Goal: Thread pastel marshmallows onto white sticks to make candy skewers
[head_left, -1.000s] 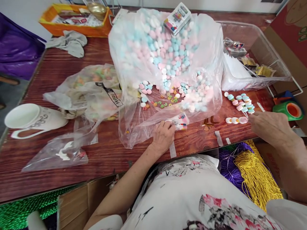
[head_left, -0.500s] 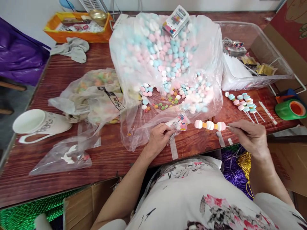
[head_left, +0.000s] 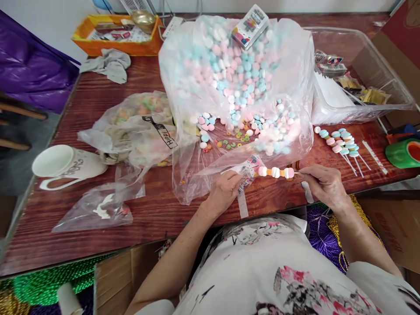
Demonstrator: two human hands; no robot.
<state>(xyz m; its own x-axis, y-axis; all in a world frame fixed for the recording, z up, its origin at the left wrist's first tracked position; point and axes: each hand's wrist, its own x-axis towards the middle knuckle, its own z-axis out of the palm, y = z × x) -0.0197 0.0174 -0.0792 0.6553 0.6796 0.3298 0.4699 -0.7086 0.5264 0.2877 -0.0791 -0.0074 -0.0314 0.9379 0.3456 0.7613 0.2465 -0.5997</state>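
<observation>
Reddish wood-grain counter (head_left: 98, 109) fills most of the frame, crowded with bags and sweets; at lower centre the right hand (head_left: 323, 183) pinches the bare stick end of a skewer (head_left: 276, 172), fingers (head_left: 303, 175) closed on it; the skewer lies level just above the counter, carrying three pale sweets with orange bits between them, its tip pointing left toward the left hand (head_left: 225, 190); that hand's fingers are closed on a small printed sleeve (head_left: 247, 169) at the near edge of the big bag, and the skewer tip sits right at the sleeve's mouth, though I cannot tell whether it is inside yet.

Just behind the hands, the big clear bag (head_left: 236, 78) spreads open at centre, heaped with pink, blue and white sweets, with small coloured rings (head_left: 229, 141) spilled on its floor; a pack of printed sleeves (head_left: 251, 26) rests on top of the heap; at right of the hands, a small row of finished skewers (head_left: 341, 144) lies bare on the counter, none of them sleeved as far as I can see; so judging by this, several are threaded, wrapping is only beginning, and the heap is barely dented.

Further out: a clear tray (head_left: 361, 74) at upper right; a green tape roll (head_left: 405, 153) at the right edge; a crumpled bag of rings (head_left: 141, 118) and a mug (head_left: 65, 164) on its side at left; an orange tray (head_left: 114, 37) at upper left.
</observation>
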